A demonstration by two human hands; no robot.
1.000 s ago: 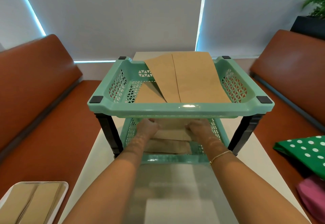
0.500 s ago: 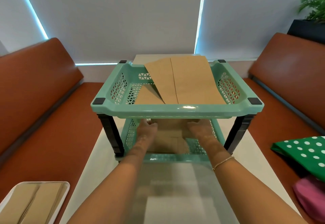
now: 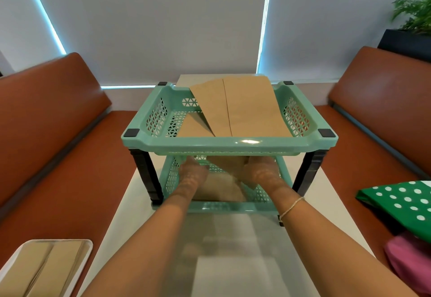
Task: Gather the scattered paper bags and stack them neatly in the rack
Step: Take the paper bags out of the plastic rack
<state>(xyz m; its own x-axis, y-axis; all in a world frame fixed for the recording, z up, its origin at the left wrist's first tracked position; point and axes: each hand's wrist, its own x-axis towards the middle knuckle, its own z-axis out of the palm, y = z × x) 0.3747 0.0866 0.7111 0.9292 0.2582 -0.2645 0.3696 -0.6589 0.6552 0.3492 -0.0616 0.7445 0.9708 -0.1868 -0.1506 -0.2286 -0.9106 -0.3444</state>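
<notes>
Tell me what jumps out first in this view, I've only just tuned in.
The mint-green two-tier rack stands mid-table, with brown paper bags leaning in its top tray and jutting over the far rim. Under it, the left hand and right hand reach into the lower tray, handling another paper bag. More bags lie on a white tray at bottom left.

1. Upper basket (image 3: 229, 146) hides both hands' fingertips; their grip on the lower bags (image 3: 219, 189) cannot be told.
2. Tray (image 3: 77, 245) and spotted bag (image 3: 401, 203) are cut off by the edges.
</notes>
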